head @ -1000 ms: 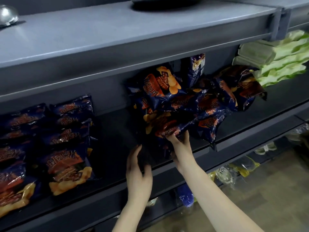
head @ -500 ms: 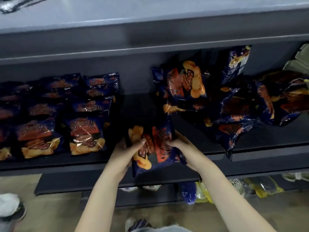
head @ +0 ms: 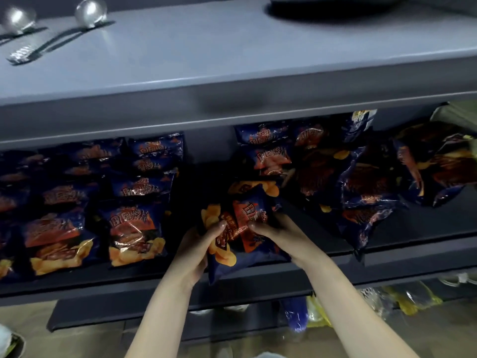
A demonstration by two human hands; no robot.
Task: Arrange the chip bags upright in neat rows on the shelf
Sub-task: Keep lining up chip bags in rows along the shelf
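Both hands hold one dark blue chip bag (head: pixel 242 251) with orange print at the front edge of the dark shelf (head: pixel 413 228). My left hand (head: pixel 198 251) grips its left side and my right hand (head: pixel 278 233) grips its right side. The bag lies turned sideways in a gap between two groups. On the left, chip bags stand in rows (head: pixel 134 228). On the right lies a loose heap of the same bags (head: pixel 356 182), overlapping and tilted.
A grey upper shelf (head: pixel 232 68) overhangs the chip shelf, with two shiny ladles (head: pixel 90 14) and a dark pan edge on it. Pale green packs (head: pixel 462 112) sit at the far right. Bagged goods (head: pixel 402 301) lie on a lower shelf above the brown floor.
My hands reached into the heap and took one bag. They now hold it at the shelf front in the gap, and my thumbs have closed further over its face.
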